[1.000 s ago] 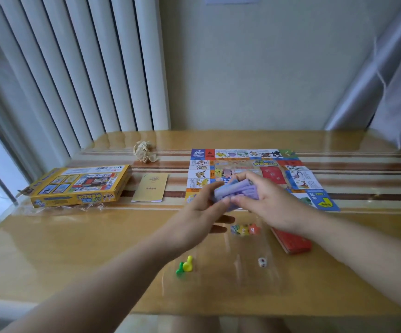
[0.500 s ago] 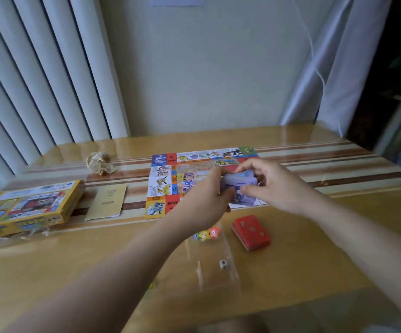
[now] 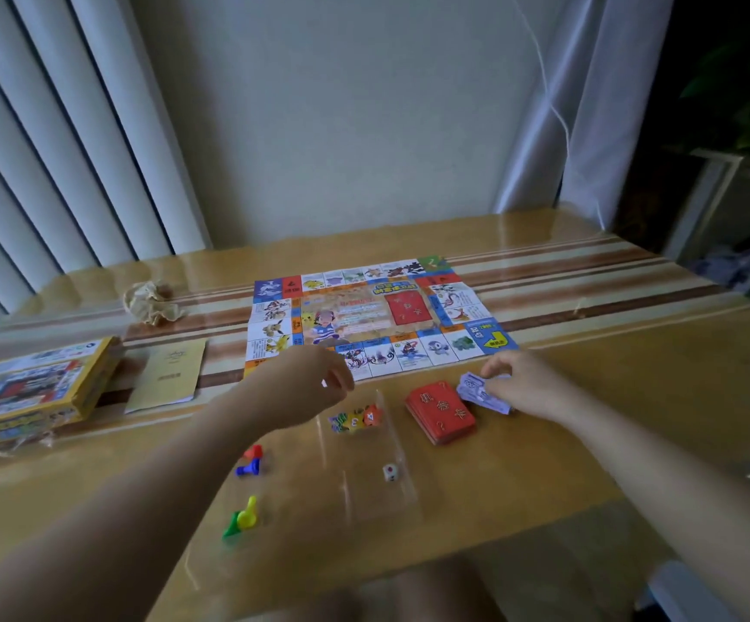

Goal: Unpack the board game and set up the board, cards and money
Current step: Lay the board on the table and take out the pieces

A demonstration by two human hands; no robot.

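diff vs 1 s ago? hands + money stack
Both hands held the purple money stack over the board. Now the left hand has let go and hovers empty; the right hand alone has carried the stack right and down, beside the red card deck. Board, deck, die, pawns and box lie as before.

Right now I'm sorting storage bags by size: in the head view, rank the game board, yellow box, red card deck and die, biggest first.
1. Game board
2. Yellow box, partly cut off at the frame edge, so its rank against the board is unsure
3. Red card deck
4. Die
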